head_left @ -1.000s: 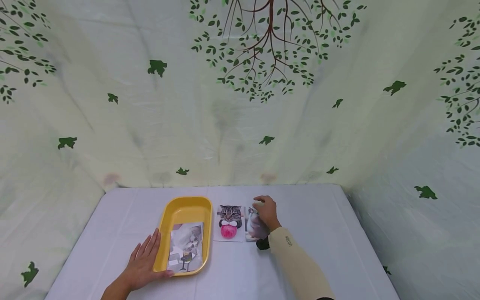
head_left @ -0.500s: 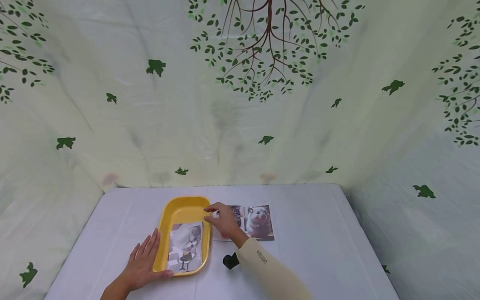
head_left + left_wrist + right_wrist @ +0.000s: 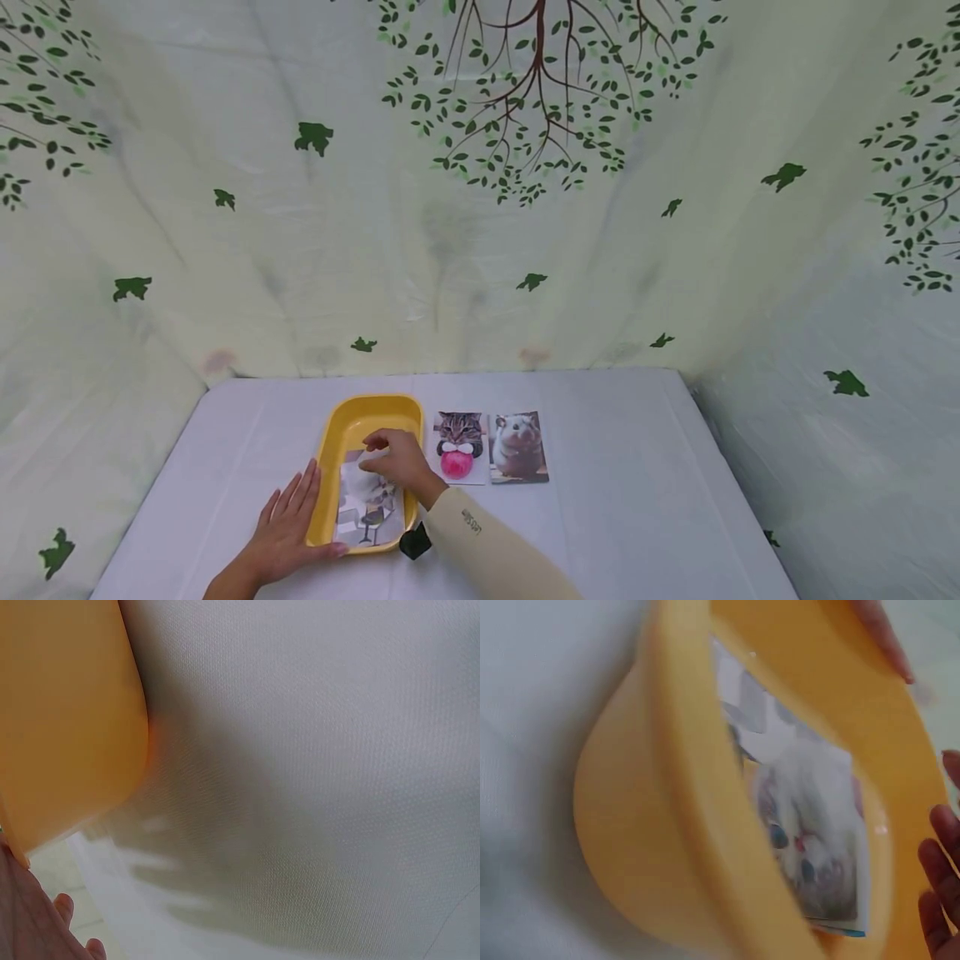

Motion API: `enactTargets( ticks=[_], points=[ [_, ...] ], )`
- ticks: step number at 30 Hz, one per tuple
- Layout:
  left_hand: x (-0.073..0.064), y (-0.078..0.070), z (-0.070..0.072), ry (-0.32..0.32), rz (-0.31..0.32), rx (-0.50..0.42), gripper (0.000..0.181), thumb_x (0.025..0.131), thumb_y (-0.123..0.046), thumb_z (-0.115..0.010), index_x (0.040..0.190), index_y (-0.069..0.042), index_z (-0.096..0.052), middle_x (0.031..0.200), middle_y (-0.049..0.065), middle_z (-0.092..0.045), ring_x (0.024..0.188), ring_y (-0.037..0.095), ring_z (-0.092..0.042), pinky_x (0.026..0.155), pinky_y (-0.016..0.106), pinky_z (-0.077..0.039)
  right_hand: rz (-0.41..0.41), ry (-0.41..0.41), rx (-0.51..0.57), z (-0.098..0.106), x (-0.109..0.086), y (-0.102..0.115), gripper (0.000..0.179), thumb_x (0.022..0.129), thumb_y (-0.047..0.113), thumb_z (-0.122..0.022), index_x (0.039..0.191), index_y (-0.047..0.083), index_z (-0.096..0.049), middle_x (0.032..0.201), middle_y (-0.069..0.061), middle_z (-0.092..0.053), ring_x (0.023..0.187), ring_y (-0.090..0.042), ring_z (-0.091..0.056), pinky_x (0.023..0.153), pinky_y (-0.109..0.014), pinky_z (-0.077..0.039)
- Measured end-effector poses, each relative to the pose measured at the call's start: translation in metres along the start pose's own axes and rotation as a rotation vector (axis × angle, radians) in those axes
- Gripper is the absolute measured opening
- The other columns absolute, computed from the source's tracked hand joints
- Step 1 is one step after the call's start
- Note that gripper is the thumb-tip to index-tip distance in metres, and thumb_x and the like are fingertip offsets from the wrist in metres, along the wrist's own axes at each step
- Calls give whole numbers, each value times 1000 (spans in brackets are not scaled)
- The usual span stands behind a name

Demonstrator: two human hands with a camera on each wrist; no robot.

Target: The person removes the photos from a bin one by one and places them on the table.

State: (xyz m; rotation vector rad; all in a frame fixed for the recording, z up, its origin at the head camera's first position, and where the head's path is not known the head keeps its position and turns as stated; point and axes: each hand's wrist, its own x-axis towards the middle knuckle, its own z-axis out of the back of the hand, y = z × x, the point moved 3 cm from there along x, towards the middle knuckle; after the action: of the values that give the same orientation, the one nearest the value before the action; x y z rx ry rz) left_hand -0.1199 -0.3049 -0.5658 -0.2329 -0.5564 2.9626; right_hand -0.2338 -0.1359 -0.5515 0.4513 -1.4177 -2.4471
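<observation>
In the head view, a yellow tray (image 3: 369, 418) stands on the white-covered table, holding picture cards (image 3: 360, 502) in its nearer part. My left hand (image 3: 288, 521) rests along the tray's left side, fingers straight, thumb at the near rim. Above the cards hovers my right hand (image 3: 401, 458), its thumb and index finger apart with nothing visible between them; it hides part of the top card. The right wrist view shows a white fluffy animal on that card (image 3: 817, 795). To the tray's right, a cat card (image 3: 459, 442) and a hamster card (image 3: 519, 447) lie side by side.
White cloth covers the table (image 3: 622, 500). Behind and beside it hang pale sheets (image 3: 450, 250) printed with leaves and branches. A small black object (image 3: 415, 542) sits by the right sleeve cuff, near the tray's lower right corner.
My right hand has moved left from the hamster card, past the cat card, to above the cards in the tray. Both table cards are now uncovered. The left hand stays in place.
</observation>
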Motion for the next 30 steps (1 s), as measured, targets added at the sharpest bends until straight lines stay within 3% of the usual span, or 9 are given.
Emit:
enactTargets(
  ticks=[7, 13, 17, 23, 30],
  points=[
    [0, 1, 0, 32, 24, -3, 128, 70, -69, -66, 152, 3, 2, 158, 22, -7, 139, 48, -11, 107, 69, -7, -84, -72, -74, -13, 3, 4, 21, 78, 16, -80, 98, 11, -73, 83, 6, -65, 78, -7, -51, 79, -23, -48],
    [-1, 2, -1, -5, -5, 11, 126, 72, -68, -66, 153, 1, 1, 160, 19, -7, 139, 47, -14, 108, 68, -8, -206, -144, -58, -24, 3, -4, 21, 76, 20, -82, 95, 14, -74, 85, 9, -63, 82, -11, -49, 83, -28, -45],
    [-2, 2, 0, -41, -30, 23, 123, 72, -66, -67, 153, 0, -2, 159, 19, -10, 138, 46, -16, 108, 67, -10, -194, -185, -61, -28, 1, -9, 25, 75, 22, -83, 97, 13, -76, 91, 9, -66, 88, -12, -52, 88, -32, -41],
    [-1, 1, 2, 0, 1, 0, 125, 72, -68, -66, 153, 2, -1, 159, 20, -9, 139, 47, -13, 108, 67, -6, -155, -221, -119, -32, -4, -11, 35, 72, 24, -84, 103, 12, -75, 98, 7, -69, 91, -14, -52, 88, -32, -40],
    [0, 0, 2, 32, 20, -21, 125, 72, -68, -66, 152, 4, -2, 158, 24, -10, 140, 48, -10, 109, 67, -4, -230, -172, -187, -37, -3, -14, 42, 74, 27, -83, 112, 12, -73, 102, 6, -67, 94, -16, -47, 93, -34, -41]
  ],
)
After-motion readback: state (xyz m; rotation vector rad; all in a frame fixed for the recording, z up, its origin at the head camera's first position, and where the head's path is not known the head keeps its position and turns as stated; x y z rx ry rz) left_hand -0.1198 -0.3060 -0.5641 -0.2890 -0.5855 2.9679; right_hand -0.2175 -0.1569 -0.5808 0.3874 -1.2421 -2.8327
